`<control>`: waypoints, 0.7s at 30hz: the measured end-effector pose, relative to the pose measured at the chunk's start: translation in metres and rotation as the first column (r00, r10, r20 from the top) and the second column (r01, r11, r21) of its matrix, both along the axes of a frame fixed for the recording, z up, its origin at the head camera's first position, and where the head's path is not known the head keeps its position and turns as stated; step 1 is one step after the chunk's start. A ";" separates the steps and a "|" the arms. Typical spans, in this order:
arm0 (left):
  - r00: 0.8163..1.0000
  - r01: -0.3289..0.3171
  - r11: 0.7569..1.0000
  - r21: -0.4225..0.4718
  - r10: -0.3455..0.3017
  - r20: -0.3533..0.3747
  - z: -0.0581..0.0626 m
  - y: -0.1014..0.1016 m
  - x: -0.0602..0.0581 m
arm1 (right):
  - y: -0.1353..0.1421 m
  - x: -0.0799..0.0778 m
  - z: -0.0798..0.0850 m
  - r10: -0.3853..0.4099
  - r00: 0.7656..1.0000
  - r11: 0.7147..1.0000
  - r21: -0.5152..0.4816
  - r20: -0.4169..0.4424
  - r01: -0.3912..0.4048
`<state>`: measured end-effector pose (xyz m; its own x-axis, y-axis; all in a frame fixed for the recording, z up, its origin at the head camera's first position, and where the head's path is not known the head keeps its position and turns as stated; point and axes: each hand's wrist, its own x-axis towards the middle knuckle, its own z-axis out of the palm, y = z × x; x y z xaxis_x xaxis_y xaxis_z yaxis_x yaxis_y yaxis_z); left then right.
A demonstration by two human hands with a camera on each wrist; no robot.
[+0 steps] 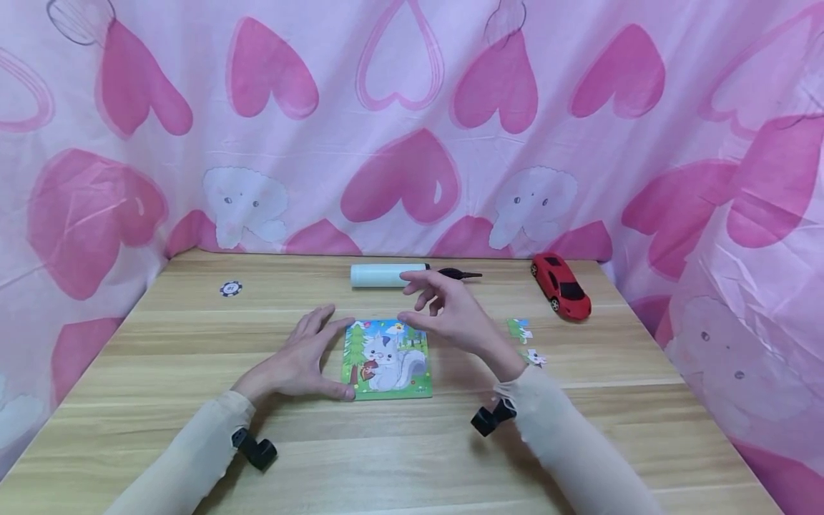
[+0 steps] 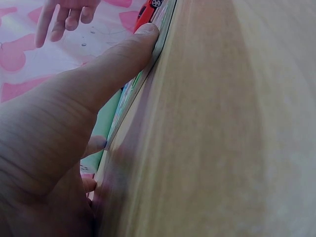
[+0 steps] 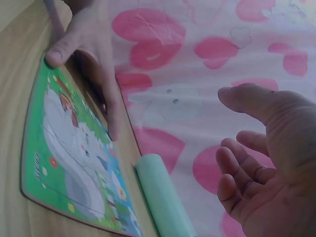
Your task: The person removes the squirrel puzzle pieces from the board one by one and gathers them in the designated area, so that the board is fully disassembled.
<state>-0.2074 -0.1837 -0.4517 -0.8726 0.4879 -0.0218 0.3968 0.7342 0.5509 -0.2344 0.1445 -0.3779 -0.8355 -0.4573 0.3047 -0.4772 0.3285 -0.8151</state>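
Note:
A square picture board (image 1: 386,368) with a grey-white squirrel on it lies flat on the wooden table. My left hand (image 1: 296,361) spans its left edge, thumb on the near corner and index finger touching the far one, both fairly straight. The left wrist view shows that thumb (image 2: 131,52) pressing on the board's edge (image 2: 160,44). Above the board's far right corner hovers my right hand (image 1: 450,315), fingers loosely bent, with nothing between them. To the right lie two small jigsaw pieces (image 1: 520,330), partly green and blue, one beyond the other.
Behind the board lies a pale blue cylinder (image 1: 380,276), with a black pointed object (image 1: 460,274) beside it. A red toy car (image 1: 561,286) stands at the back right. At the back left is a poker chip (image 1: 231,288). A pink heart-patterned cloth (image 1: 399,179) hangs around the table.

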 end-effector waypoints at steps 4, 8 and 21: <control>1.000 -0.001 1.000 0.005 0.001 0.001 0.001 0.000 0.001 | -0.007 0.003 -0.005 0.006 1.000 1.000 -0.019 0.023 -0.005; 1.000 0.001 1.000 0.002 -0.001 -0.010 0.001 0.001 0.001 | -0.014 0.006 -0.013 0.031 0.998 0.999 -0.022 0.045 -0.030; 1.000 0.000 1.000 -0.008 0.000 -0.021 0.000 0.000 0.001 | -0.028 0.014 -0.046 0.090 0.980 0.993 0.062 0.178 -0.102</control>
<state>-0.2061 -0.1833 -0.4513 -0.8730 0.4876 -0.0068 0.4083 0.7384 0.5367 -0.2200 0.1164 -0.4238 -0.8240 -0.5532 0.1226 -0.3621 0.3478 -0.8648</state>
